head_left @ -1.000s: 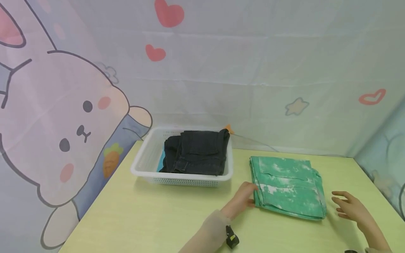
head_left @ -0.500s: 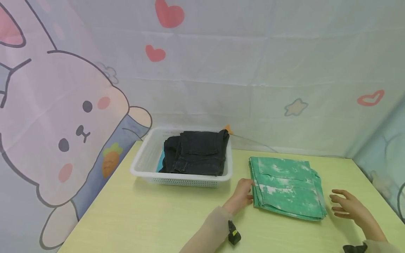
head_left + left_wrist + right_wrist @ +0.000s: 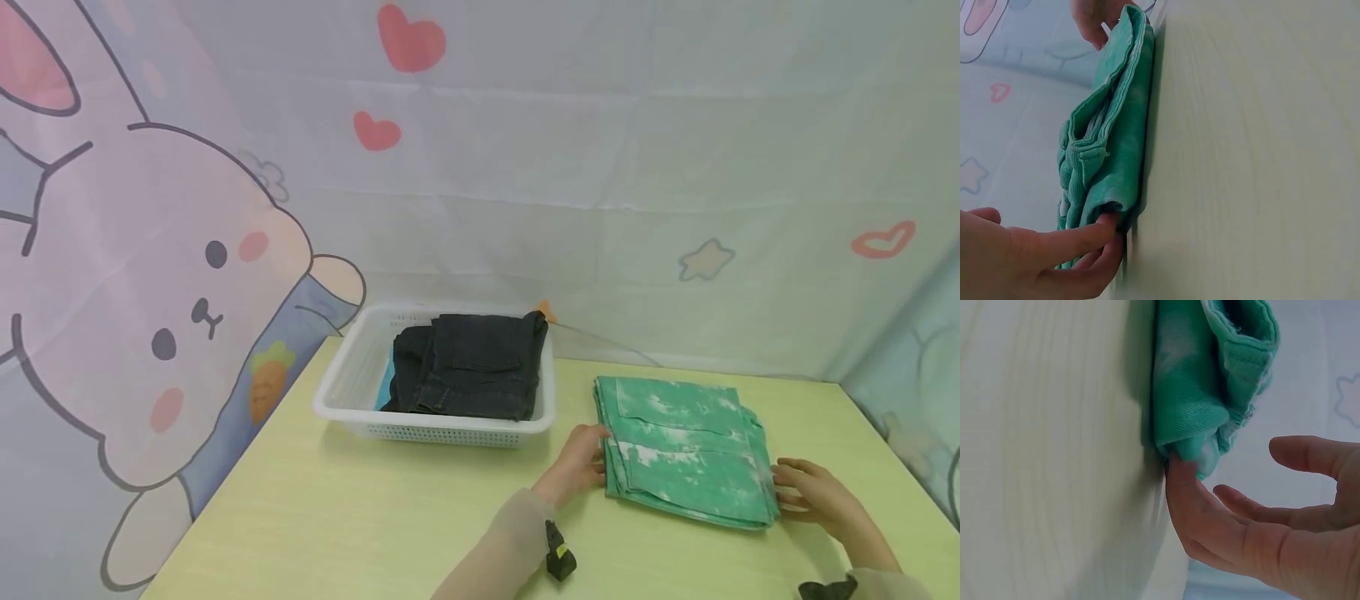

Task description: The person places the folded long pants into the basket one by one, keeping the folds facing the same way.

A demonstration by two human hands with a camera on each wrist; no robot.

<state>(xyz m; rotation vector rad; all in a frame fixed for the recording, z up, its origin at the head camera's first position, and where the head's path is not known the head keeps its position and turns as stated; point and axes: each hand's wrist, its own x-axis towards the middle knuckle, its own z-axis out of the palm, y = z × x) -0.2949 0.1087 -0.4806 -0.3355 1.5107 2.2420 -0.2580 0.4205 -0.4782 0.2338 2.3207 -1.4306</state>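
Folded green denim trousers (image 3: 686, 454) with white blotches lie flat on the table at the right of the head view. At their left edge is my left hand (image 3: 576, 463); in the left wrist view its fingertips (image 3: 1107, 232) reach in at the lower fold, near the tabletop. My right hand (image 3: 817, 492) is at the opposite edge. The right wrist view shows its fingertips (image 3: 1184, 465) touching the bottom layer low by the table, thumb held apart from the cloth.
A white plastic basket (image 3: 341, 411) stands left of the green trousers. Folded black denim (image 3: 480, 367) and something blue (image 3: 386, 383) are inside it. The yellow table (image 3: 337, 517) ends at a printed cloth backdrop (image 3: 487, 217) behind.
My right hand has moved left until its fingers meet the right edge of the green trousers. The left hand drew back slightly, then stayed at the left edge. The head view shifted slightly.
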